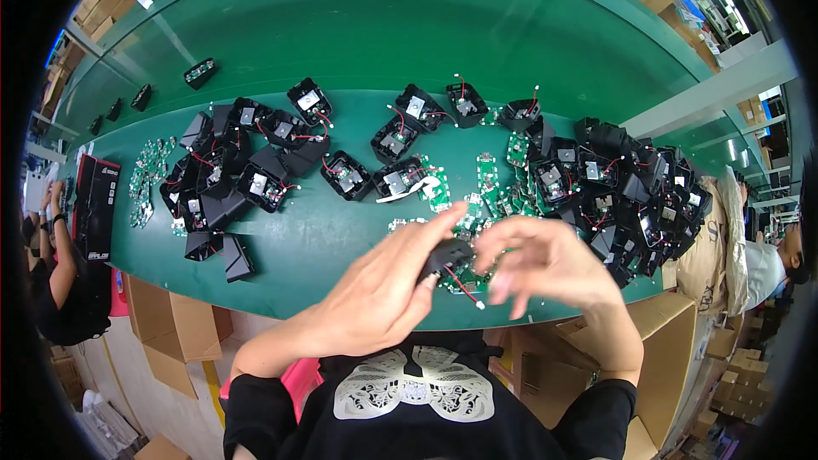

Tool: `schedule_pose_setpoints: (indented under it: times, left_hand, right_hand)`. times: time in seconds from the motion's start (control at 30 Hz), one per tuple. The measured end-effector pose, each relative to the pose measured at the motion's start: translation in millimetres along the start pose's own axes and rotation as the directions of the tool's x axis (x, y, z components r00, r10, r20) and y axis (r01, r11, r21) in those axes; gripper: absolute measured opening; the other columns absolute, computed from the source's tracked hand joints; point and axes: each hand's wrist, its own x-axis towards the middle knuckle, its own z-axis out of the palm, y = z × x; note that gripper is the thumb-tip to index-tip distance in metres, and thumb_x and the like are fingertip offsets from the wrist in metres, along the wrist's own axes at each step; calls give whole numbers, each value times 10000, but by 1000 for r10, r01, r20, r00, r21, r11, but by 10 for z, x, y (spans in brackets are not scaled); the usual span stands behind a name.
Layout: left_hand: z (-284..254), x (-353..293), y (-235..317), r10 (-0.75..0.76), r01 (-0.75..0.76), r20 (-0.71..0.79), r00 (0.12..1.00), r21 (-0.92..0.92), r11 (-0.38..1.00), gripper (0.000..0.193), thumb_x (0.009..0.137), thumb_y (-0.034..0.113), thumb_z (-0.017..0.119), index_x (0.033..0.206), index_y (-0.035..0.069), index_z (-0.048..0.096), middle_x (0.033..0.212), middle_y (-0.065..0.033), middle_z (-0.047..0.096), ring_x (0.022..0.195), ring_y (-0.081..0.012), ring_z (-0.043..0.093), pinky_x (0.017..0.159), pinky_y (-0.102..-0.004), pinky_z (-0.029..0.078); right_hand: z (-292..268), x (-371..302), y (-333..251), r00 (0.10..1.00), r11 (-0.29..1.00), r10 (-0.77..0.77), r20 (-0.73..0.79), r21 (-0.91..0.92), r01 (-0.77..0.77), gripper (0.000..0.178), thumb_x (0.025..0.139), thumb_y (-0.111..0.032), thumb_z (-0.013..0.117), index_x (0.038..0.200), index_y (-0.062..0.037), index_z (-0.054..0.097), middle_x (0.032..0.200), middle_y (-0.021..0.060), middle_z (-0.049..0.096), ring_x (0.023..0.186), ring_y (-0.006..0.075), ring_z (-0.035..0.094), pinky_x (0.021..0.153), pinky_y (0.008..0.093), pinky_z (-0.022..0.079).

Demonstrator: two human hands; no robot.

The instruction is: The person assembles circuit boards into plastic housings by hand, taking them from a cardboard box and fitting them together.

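My left hand (375, 294) is closed on a black plastic housing (445, 259) above the near middle of the green bench. A red wire (463, 289) with a small white plug hangs out of the housing toward me. Just to the right is my right hand (558, 262), slightly blurred, its fingers bent and apart with nothing visible between them. Its fingertips come close to the housing; whether they touch it I cannot tell. Green circuit boards (486, 172) lie beyond and partly under both hands. More open housings (346, 175) with red wires sit beyond my left hand.
Black housings are heaped at the right (601, 172) and left (223, 204) of the bench (298, 264). Loose circuit boards (150, 172) spread near a black box (95, 204) at far left. Several housings ride on the green strip behind. Cardboard boxes (175, 324) stand below the front edge. Other people are at both sides.
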Motion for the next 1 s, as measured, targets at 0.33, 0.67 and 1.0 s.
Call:
schedule_pose_setpoints:
  times: [0.33, 0.67, 1.0]
  left_hand:
    - [39, 84, 69, 282, -253, 34, 959, 555, 792, 828, 470, -29, 605, 1271, -18, 394, 983, -142, 550, 788, -296, 544, 495, -339, 488]
    - [51, 16, -37, -124, 119, -52, 991, -98, 988, 655, 769, 3, 520, 1358, -7, 232, 1181, -192, 464, 997, -322, 508, 862, -377, 431]
    - [304, -114, 13, -270, 261, 82, 959, -624, 736, 703, 795, -2, 449, 1366, -44, 42, 1421, -218, 137, 1332, -323, 161, 1077, -376, 159]
  right_hand:
    - [-47, 83, -47, 968, 964, 207, 145, -196, -177, 231, 742, -239, 728, 827, -30, 677, 677, 3, 628, 525, 38, 547, 351, 174, 342]
    - [-88, 89, -15, 985, 993, 118, 125, 0, -119, 97, 754, -64, 685, 840, -19, 684, 757, 83, 678, 498, 33, 524, 377, 157, 344]
    - [153, -62, 137, 878, 814, -472, -84, -425, 397, 125, 688, -37, 732, 806, -36, 692, 763, 24, 504, 647, 78, 459, 561, 209, 343]
